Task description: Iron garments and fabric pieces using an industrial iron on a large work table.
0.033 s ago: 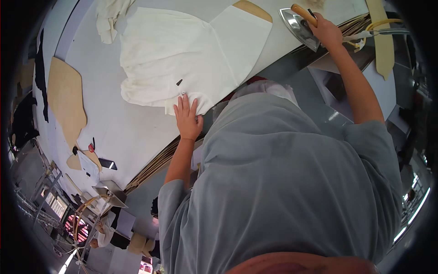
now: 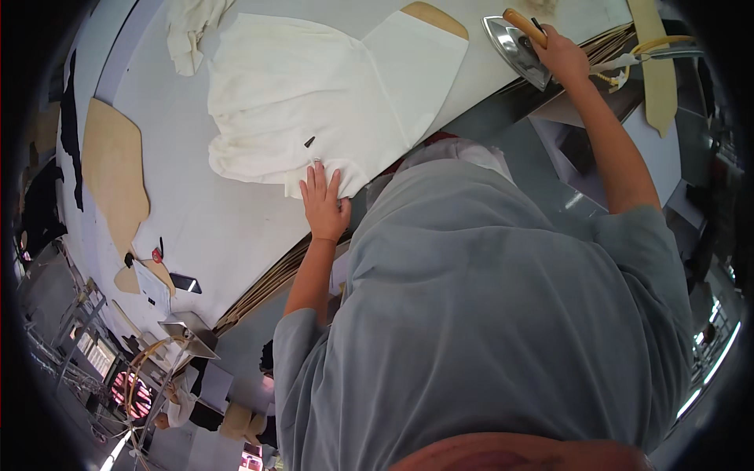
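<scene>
A white knit garment (image 2: 290, 86) lies spread on the pale table, softly creased toward its left end. Its flatter right part covers a tan board (image 2: 437, 17), whose rounded end sticks out at the far edge. My left hand (image 2: 323, 208) rests with fingers stretched on the garment's near edge. Just beyond the fingertips is a small dark wedge-shaped piece (image 2: 309, 142), too small to name. At the upper right, my right hand (image 2: 564, 56) is closed around the wooden handle of a metal iron (image 2: 512, 47). The iron sits on the table, apart from the garment.
More white cloth (image 2: 192, 35) lies at the far left. A tan shaped board (image 2: 114, 169), a phone (image 2: 185, 282) and a paper sheet (image 2: 152, 284) lie farther left. A yellow hose (image 2: 664, 41) runs near the iron. Another person (image 2: 182, 404) is at the lower left.
</scene>
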`<state>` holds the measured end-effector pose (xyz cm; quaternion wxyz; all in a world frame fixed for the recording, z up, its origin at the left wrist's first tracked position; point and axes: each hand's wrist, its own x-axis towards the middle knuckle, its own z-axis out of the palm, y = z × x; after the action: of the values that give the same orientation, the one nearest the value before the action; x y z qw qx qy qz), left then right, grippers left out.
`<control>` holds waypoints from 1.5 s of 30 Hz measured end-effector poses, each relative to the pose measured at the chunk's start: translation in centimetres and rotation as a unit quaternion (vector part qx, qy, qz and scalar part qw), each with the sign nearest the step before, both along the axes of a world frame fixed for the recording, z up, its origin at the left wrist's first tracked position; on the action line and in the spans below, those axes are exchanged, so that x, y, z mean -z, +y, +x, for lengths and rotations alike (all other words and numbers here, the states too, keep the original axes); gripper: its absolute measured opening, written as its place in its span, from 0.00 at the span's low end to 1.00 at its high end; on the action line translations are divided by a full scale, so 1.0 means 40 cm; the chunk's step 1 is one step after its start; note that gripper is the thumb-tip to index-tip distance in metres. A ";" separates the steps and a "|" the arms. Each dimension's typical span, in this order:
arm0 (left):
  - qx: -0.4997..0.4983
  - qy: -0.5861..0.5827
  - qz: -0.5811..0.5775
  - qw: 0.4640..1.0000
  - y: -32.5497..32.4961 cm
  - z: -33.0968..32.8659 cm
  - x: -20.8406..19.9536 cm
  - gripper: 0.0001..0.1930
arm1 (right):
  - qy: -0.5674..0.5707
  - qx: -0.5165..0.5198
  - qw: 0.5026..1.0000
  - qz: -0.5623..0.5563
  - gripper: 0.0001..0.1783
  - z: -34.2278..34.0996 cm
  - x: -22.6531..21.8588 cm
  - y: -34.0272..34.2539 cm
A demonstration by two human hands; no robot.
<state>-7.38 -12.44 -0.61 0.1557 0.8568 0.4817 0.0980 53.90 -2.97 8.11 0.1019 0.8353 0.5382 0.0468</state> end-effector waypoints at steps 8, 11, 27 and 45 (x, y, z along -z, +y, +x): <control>-0.032 -0.061 0.029 0.997 0.014 0.036 -0.036 0.38 | 0.020 0.008 0.999 0.036 0.28 0.014 0.036 -0.028; 0.001 -0.091 0.039 0.995 0.043 0.031 -0.145 0.35 | 0.042 -0.004 0.997 0.057 0.28 0.017 -0.016 -0.003; -0.458 -0.519 -0.471 0.547 0.146 0.002 -0.106 0.28 | 0.358 -0.194 0.909 -0.085 0.22 -0.730 -0.111 0.289; -0.476 -0.420 -0.147 0.759 0.033 0.058 -0.210 0.22 | 0.305 -0.061 0.950 0.022 0.18 -0.517 -0.073 0.479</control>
<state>-5.08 -11.11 7.79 0.3994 0.3572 0.7222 0.4373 33.22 16.20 11.03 -0.0886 0.7771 0.5927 -0.1924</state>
